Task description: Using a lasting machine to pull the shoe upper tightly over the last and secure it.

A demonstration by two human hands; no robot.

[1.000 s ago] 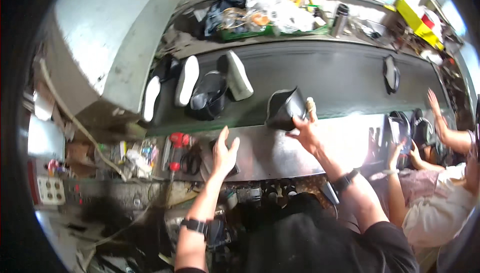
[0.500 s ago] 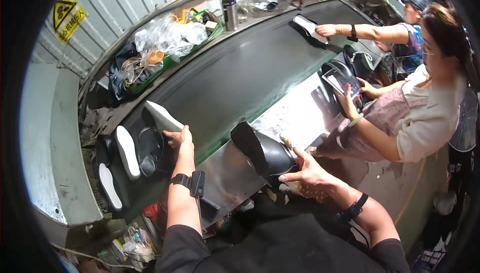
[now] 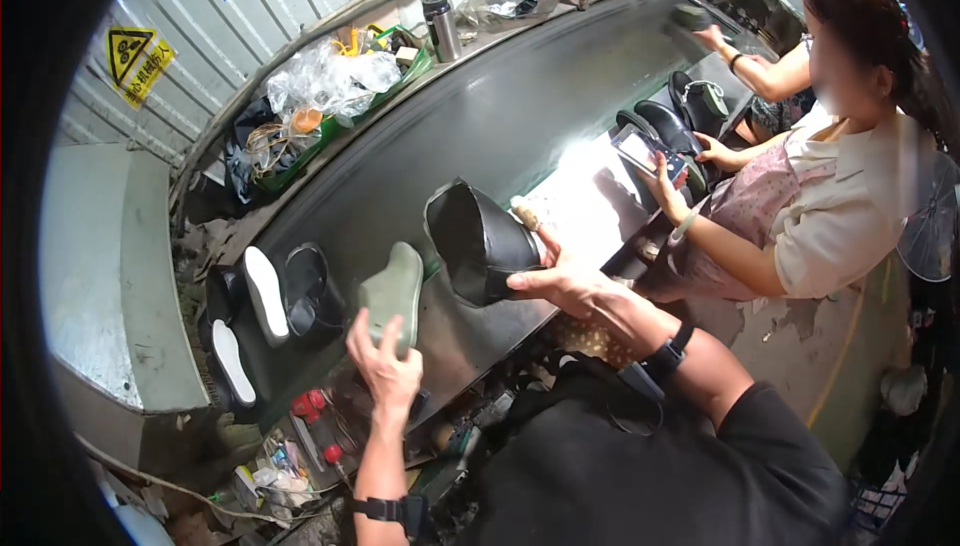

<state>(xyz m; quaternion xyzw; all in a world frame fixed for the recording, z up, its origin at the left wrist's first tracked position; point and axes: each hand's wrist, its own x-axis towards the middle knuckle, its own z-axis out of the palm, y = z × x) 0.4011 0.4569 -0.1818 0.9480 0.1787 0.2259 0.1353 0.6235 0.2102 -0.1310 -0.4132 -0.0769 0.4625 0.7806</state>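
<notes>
My left hand (image 3: 385, 361) is slightly blurred, its fingers around the lower end of an olive-green shoe last (image 3: 398, 284) held upright over the bench edge. My right hand (image 3: 575, 281) grips a black boot upper (image 3: 485, 251) by its right side, thumb at the lower edge; the wide opening faces left and shows the dark inside. Left of the last, a black upper (image 3: 311, 291) lies on the dark belt. Beside it are a long white sole-shaped piece (image 3: 266, 294) and a smaller white sole-shaped piece (image 3: 234, 361).
The dark belt (image 3: 520, 96) runs off to the far right. Behind it stand a green crate (image 3: 330, 136) heaped with plastic bags and a steel flask (image 3: 441, 28). At right, a co-worker (image 3: 780, 196) holds a phone (image 3: 640, 154) beside black shoes (image 3: 665, 126). Another person's hand (image 3: 712, 36) reaches over the belt.
My left hand has drawn back toward me with the last, which has turned from its white side to its green side. My right hand and the boot upper have shifted left and up.
</notes>
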